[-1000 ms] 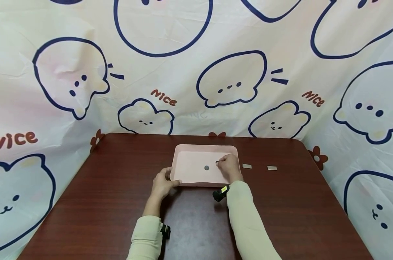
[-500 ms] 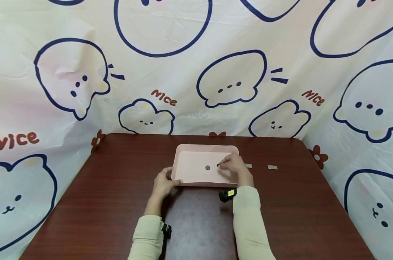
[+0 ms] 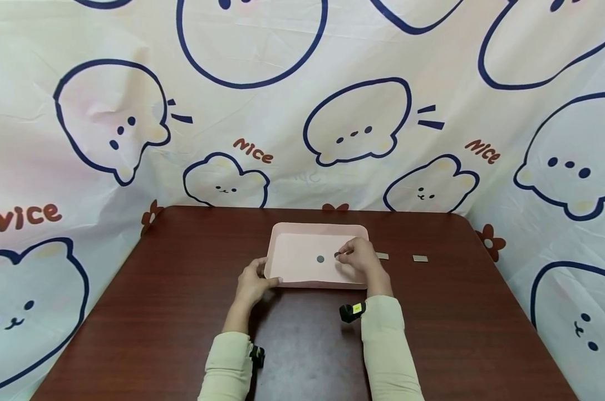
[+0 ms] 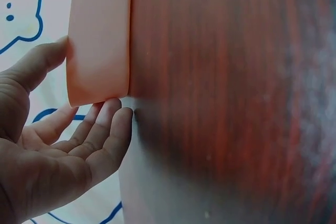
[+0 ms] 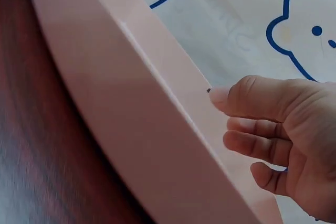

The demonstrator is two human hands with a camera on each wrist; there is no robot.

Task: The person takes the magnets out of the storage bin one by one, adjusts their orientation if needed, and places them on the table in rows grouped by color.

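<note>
A shallow pink tray (image 3: 294,250) stands on the table, and a small grey disc (image 3: 320,259) lies flat in it near the middle. At the tray's near left corner my left hand (image 3: 250,287) holds on, with the thumb at the rim and the fingers against the end wall (image 4: 100,40). Over the right part of the tray, my right hand (image 3: 360,257) pinches a small dark disc (image 3: 337,254) between thumb and fingers. Only a tiny dark edge (image 5: 208,91) of that disc shows by the thumb in the right wrist view.
Just right of the tray lies a small pale rectangular piece (image 3: 383,256), partly behind my right hand. A similar pale piece (image 3: 420,258) lies further right on the dark wooden table (image 3: 462,312). A patterned cloth (image 3: 282,111) hangs behind the table.
My right hand and forearm have shifted a little to the right, still pinching the dark disc, and now partly cover the nearer pale piece. My left hand keeps its hold on the tray.
</note>
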